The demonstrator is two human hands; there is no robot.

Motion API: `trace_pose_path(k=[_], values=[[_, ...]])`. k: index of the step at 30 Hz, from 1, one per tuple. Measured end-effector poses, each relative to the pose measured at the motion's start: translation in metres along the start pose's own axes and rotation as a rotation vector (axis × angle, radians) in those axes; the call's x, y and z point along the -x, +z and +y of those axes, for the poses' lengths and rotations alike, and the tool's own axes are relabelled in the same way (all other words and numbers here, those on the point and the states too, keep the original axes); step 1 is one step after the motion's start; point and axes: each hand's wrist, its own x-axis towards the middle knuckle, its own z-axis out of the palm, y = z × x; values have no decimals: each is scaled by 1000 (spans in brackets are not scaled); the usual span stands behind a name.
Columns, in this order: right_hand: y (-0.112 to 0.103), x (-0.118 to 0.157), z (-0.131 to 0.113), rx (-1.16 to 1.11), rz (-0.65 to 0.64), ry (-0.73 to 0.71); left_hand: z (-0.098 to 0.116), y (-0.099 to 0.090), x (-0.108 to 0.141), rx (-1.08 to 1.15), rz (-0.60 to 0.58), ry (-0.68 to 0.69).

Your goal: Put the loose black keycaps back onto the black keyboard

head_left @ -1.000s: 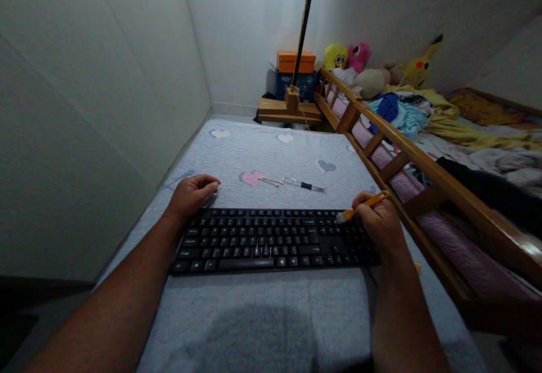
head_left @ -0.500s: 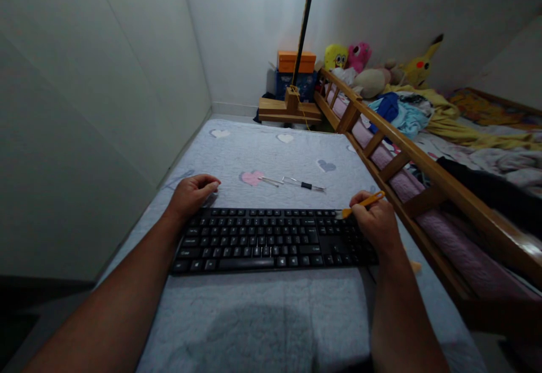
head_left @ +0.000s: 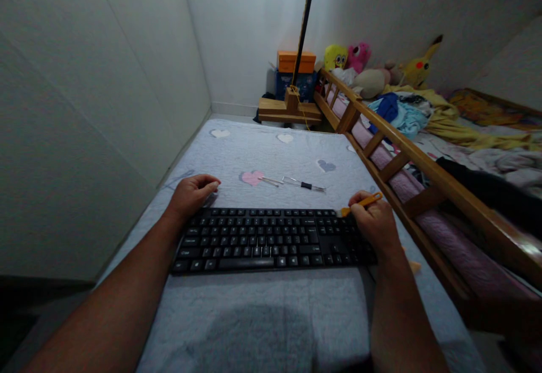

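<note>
A black keyboard (head_left: 254, 241) lies across the pale quilted cover. In my right hand (head_left: 375, 218) is a small brush (head_left: 367, 201) with an orange handle. Its pale bristles meet the top row of keys near the number pad, and the handle slants up to the right. My left hand (head_left: 192, 192) lies by the keyboard's far left corner, fingers curled and thumb close to the index finger. Whatever may be between those fingers is hidden. Beyond the keyboard lie cotton swabs (head_left: 271, 181) and a thin metal tool with a black grip (head_left: 306, 185).
A wooden bed rail (head_left: 393, 130) runs along the right side, with crumpled bedding and plush toys (head_left: 368, 74) behind it. A wooden stand (head_left: 290, 109) with a black pole and an orange box (head_left: 296, 61) are at the far end. A pale wall (head_left: 105, 108) closes the left.
My right hand and the brush have shifted very slightly to the left at the top of the keyboard. My left hand and the keyboard stay in place.
</note>
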Motion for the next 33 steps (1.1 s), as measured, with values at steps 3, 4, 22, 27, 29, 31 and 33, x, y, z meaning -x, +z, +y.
trace_pose_path(k=[3,4,22,27,29,31,33], values=[[-1,1,3,-32,15,9,-1,1,1,17,-3,-8],[-1,1,5,-45,36,17,-1,1,1,23,-7,-13],[0,1,-3,17,36,6,3,0,2,7,0,-6],[3,4,-6,-12,-5,1,0,0,1,24,0,-18],[4,4,-7,-17,-18,-8,0,0,1,28,-1,-15],[5,5,-9,-22,-26,-19,1,0,1,25,-1,-14],[7,5,-10,-31,-31,-29,1,0,1,21,1,-15]])
